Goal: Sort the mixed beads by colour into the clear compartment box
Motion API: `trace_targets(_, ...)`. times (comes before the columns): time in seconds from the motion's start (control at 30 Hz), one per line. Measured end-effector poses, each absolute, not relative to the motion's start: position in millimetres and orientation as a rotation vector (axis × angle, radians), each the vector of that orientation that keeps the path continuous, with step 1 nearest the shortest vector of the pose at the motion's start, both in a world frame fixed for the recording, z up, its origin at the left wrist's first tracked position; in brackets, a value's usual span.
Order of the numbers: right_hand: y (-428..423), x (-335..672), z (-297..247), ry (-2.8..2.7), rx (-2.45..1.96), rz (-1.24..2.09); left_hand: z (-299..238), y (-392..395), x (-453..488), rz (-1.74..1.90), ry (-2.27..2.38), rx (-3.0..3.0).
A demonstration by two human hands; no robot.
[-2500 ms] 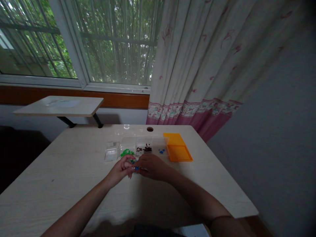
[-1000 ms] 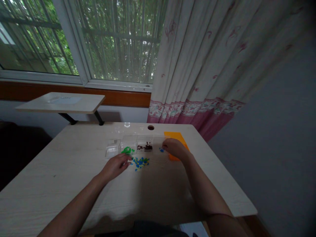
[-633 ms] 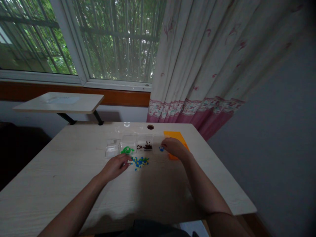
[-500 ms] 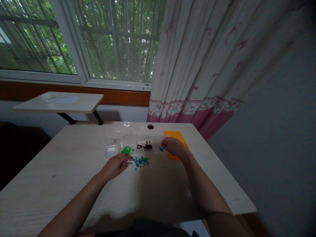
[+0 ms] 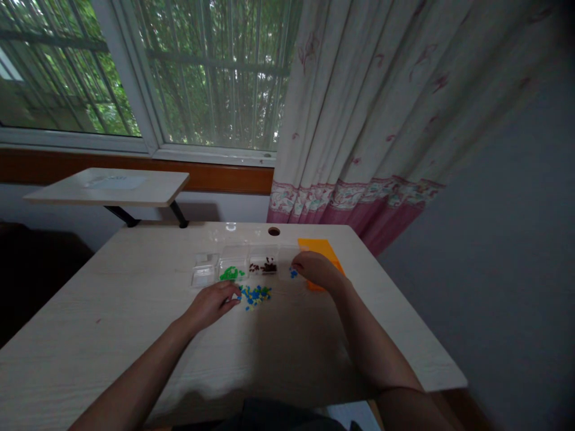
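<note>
A loose pile of mixed beads (image 5: 255, 294), blue, yellow and green, is being kept on the table (image 5: 112, 311), just in front of a row of 4 clear boxes (image 5: 203, 274). Its left edge is being touched by the curled fingertips of the left hand (image 5: 210, 304). The right hand (image 5: 317, 269) is being held, fingers bunched narrow, over the blue beads (image 5: 293, 273) in the rightmost box. An orange tray (image 5: 320, 245) is being partly covered by it. Whether a bead is being pinched by either hand cannot be told.
</note>
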State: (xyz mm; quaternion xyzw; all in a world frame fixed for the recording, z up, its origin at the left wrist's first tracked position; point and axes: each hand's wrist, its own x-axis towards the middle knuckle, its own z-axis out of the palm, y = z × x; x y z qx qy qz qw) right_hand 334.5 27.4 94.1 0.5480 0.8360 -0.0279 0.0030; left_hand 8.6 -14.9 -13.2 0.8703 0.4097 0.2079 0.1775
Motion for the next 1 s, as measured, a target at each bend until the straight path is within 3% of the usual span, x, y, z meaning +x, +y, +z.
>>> trace_targets(1.0, 19.7, 332.7, 99.4, 2.718, 1.658, -0.203, -10.2, -20.7, 20.1, 0.588, 1.283, 2.497)
